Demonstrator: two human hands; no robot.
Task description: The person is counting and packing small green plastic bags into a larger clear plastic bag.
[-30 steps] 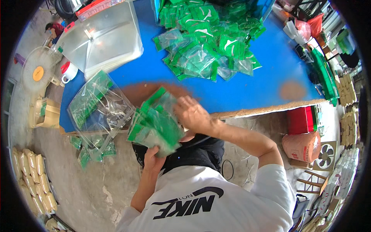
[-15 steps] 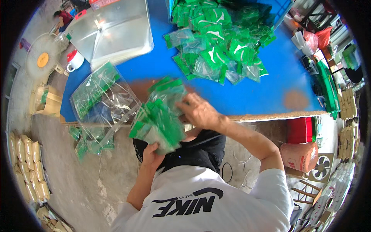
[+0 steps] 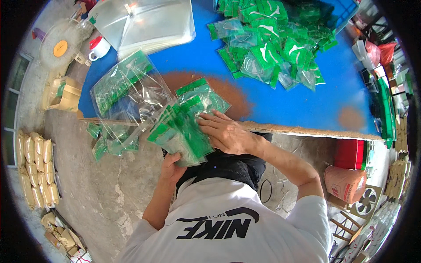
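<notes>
Clock directions taken from the packet stack [image 3: 189, 133], which is mid-view at the near edge of the table [image 3: 302, 109]. Stack = thin flat plastic packets, green film plus clear film, glossy, crinkled, fanned into overlapping strips.

Left hand [image 3: 172, 168] at 7 o'clock: gripping the stack's lower end, thumb on top, fingers hidden beneath. Right hand [image 3: 230, 136] at 3: palm down, fingers laid close together over the stack's side; can't tell if it pinches any packet.

More packets [image 3: 206, 98] at 1, partly overlapped by the stack, clear film wrinkled.

At 10: clear bag [image 3: 151, 94], limp, shiny, creased, green packets inside. Its edge reaches the stack's side.

At 1 to 2, well apart: loose pile [image 3: 267, 50] of green/clear packets, mostly square, lying at all angles.

At 11: plastic sheets [image 3: 160, 30], rectangular, translucent, smooth, stacked flat. Mug [image 3: 100, 49] just beside them, white, rounded, red lid, loop handle.

Table: smooth blue face, rough brown worn patches, ragged fibrous edge.

At 8 to 9, on the concrete floor [image 3: 87, 175]: tan sacks [image 3: 37, 168], plump, stacked.
</notes>
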